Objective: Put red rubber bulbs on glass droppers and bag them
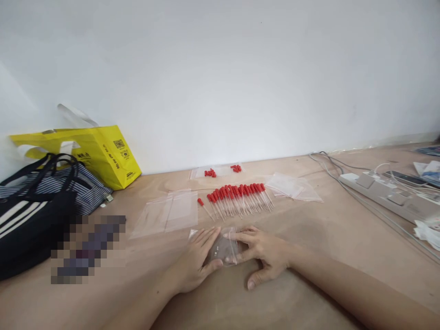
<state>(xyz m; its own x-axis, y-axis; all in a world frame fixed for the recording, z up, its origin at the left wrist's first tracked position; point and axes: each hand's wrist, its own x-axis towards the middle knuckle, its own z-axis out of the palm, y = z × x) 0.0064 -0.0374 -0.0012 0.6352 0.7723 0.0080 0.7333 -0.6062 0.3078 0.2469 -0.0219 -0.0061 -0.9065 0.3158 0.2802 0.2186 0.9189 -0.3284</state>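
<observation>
A small clear zip bag [224,245] with tiny whitish bits showing at its middle lies flat on the table near me. Over its left side rests my left hand [199,256], palm down, fingers stretched out. My right hand [263,247] has its fingers spread, with the fingertips touching the bag's right part and the thumb on the table. Just beyond the hands is a row of droppers with red rubber bulbs [237,199], clear tubes pointing towards me. One dropper [205,208] lies slightly apart at the row's left end.
Flat clear bags [168,213] lie left of the row, more bags [294,187] to its right. Loose red bulbs [210,173] sit on a bag by the wall. A yellow bag [113,156] and a black bag [37,229] stand left; a power strip [385,192] with cables lies right.
</observation>
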